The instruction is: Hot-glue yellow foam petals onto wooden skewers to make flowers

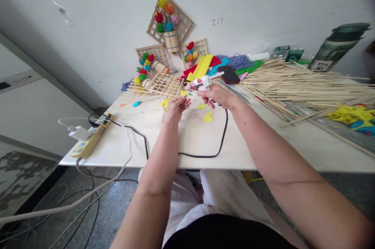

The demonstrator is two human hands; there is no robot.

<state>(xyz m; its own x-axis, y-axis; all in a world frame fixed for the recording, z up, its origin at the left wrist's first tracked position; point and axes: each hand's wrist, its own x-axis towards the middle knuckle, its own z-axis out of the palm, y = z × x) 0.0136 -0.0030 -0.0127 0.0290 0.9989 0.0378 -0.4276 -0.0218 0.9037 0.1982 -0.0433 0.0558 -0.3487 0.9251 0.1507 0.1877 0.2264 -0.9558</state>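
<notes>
My left hand (176, 107) pinches a thin wooden stick (186, 109) with a small yellow felt piece (183, 93) at its top. My right hand (219, 95) grips a white glue gun (203, 83) whose nozzle points left at that yellow piece. The gun's black cord (218, 143) loops over the white table (205, 143). Small yellow felt petals (208, 117) lie on the table just under my hands.
A big pile of wooden sticks (301, 85) covers the right side. Felt sheets (205, 65), a dark phone (229, 74) and stick lattices with felt flowers (159, 81) sit at the back. A power strip (91, 135) lies at the left edge. More yellow felt (350, 114) lies far right.
</notes>
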